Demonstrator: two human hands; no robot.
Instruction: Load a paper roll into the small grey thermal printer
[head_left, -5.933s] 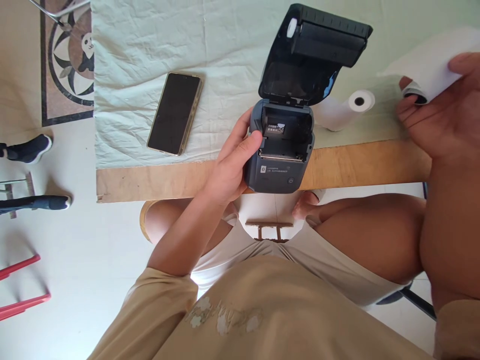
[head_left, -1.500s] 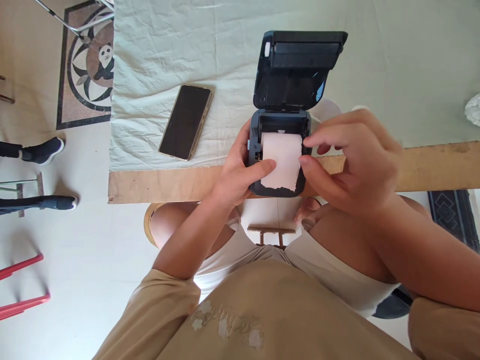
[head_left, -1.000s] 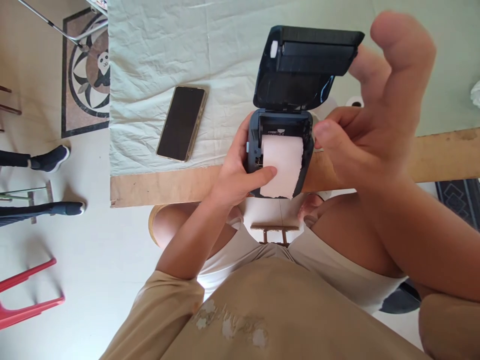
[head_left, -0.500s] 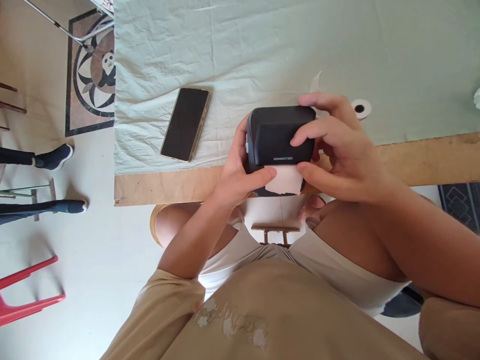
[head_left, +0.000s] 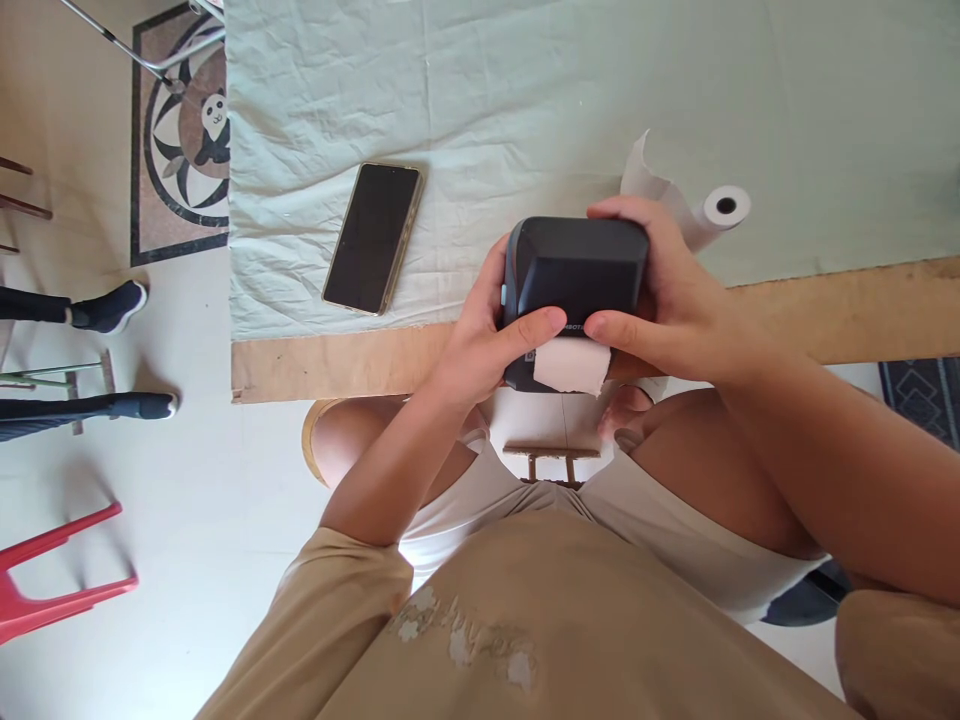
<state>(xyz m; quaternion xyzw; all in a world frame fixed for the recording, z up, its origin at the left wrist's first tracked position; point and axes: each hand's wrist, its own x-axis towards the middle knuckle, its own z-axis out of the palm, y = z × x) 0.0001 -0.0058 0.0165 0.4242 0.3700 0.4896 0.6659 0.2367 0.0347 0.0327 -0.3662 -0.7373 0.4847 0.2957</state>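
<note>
Tabletop (head_left: 337, 367) w/ green cloth (head_left: 517, 90); thermal printer (head_left: 574, 262) over near edge, my L grip (head_left: 484, 345) & R grip (head_left: 671, 300) clasping it. Lid (head_left: 592, 290) up a sec ago, now down, so paper strip (head_left: 574, 366) runs out underneath.

- Printer (head_left: 577, 300), one, black; lid (head_left: 585, 245) down; held between two hands.
- Left hand (head_left: 480, 340): round printer's left side, thumb on lid.
- Right hand (head_left: 679, 300): round printer's right side, thumb on lid.
- Strip (head_left: 572, 368): white paper, ragged end, out from under lid.
- Roll (head_left: 718, 212): white, loose end curled up, beyond right hand.
- Phone (head_left: 373, 238): screen dark, on cloth (head_left: 510, 90).
- Cloth: pale green, over table (head_left: 337, 368).
- Stool (head_left: 64, 590): red, on floor (head_left: 210, 540).
</note>
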